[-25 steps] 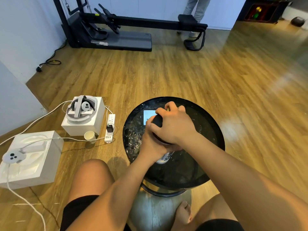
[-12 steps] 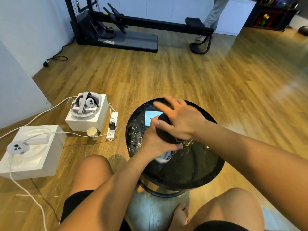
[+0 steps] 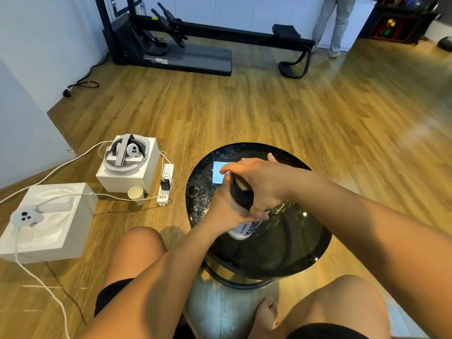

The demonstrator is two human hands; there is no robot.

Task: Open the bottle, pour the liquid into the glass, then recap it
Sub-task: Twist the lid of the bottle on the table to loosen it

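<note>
A white bottle (image 3: 244, 230) with dark lettering and a black cap (image 3: 241, 195) stands on the round black glass table (image 3: 281, 250). My left hand (image 3: 226, 209) wraps around the bottle's body from the left. My right hand (image 3: 256, 182) covers the black cap from above, fingers closed around it. A clear glass (image 3: 281, 209) stands just right of the bottle, mostly hidden under my right wrist.
A pale card (image 3: 220, 174) lies on the table's far side. On the floor to the left are two white boxes (image 3: 49, 223) with headset gear, a paper cup (image 3: 135, 193), a power strip (image 3: 166, 184) and cables. A treadmill (image 3: 186, 45) and a standing person (image 3: 337, 25) are far back.
My right hand has shifted its grip on the cap, with the fingers curled tighter round it. The bottle stays in place in my left hand. The camera has tilted slightly.
</note>
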